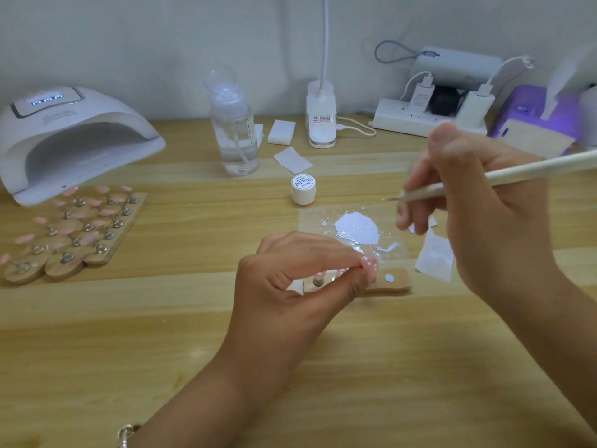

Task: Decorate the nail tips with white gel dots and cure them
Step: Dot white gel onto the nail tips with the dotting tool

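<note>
My left hand pinches a pink nail tip with white dots between thumb and fingers, just above a small wooden holder strip. My right hand grips a thin white dotting pen, its tip hovering above a clear sheet with a white gel puddle. A small white gel jar stands behind the puddle. Several pink nail tips on wooden stands lie at the left. A white curing lamp sits at the far left.
A clear pump bottle, white wipes, a desk lamp base, a power strip with chargers and a purple-lit device line the back. A paper scrap lies by my right wrist.
</note>
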Action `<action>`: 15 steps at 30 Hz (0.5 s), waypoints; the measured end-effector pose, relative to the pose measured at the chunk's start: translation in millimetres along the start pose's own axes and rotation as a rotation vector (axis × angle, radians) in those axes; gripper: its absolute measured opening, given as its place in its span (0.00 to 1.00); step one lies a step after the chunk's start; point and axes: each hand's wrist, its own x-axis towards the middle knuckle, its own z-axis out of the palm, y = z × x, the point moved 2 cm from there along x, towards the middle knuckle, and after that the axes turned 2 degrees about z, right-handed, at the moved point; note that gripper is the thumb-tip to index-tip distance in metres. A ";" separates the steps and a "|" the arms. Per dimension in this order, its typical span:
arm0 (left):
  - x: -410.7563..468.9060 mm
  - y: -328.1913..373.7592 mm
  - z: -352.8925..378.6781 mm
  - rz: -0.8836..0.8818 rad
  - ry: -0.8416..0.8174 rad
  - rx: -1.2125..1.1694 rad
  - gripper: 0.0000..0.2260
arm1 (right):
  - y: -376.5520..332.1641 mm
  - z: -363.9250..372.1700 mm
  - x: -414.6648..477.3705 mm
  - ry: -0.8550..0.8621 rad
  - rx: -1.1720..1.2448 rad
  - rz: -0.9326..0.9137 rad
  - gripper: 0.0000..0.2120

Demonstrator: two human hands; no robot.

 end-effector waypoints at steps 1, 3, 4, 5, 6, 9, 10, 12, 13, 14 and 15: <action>0.0 -0.5 0.1 0.002 0.002 0.000 0.02 | 7.0 -1.3 6.2 -0.028 -0.077 0.035 0.22; 0.0 -2.4 0.5 0.004 0.013 -0.006 0.03 | 25.4 -1.8 17.0 -0.096 -0.278 0.096 0.24; 0.1 -3.4 0.5 0.002 0.018 -0.008 0.04 | 35.2 -0.3 21.6 -0.131 -0.379 0.122 0.25; 0.3 -4.3 0.4 0.000 0.021 -0.010 0.05 | 44.2 1.5 25.6 -0.160 -0.466 0.147 0.25; 0.6 -4.9 0.1 -0.003 0.021 -0.013 0.05 | 51.6 4.1 28.9 -0.181 -0.535 0.172 0.25; 1.6 -5.7 -1.2 -0.005 0.013 -0.006 0.06 | 65.7 11.6 33.8 -0.260 -0.732 0.223 0.24; 1.9 -5.3 -1.5 -0.003 0.012 -0.002 0.06 | 66.9 13.7 34.0 -0.278 -0.793 0.223 0.23; 2.3 -4.4 -1.9 -0.002 0.018 -0.002 0.05 | 61.8 14.4 33.3 -0.265 -0.834 0.168 0.21; 2.4 -3.9 -2.1 -0.002 0.026 -0.006 0.05 | 55.6 13.1 32.3 -0.233 -0.808 0.117 0.20; 2.6 -3.5 -2.0 -0.004 0.031 -0.011 0.04 | 47.3 10.9 30.7 -0.182 -0.762 0.059 0.20; 2.6 -3.3 -2.0 -0.007 0.032 -0.012 0.03 | 38.5 7.9 28.4 -0.119 -0.701 0.005 0.20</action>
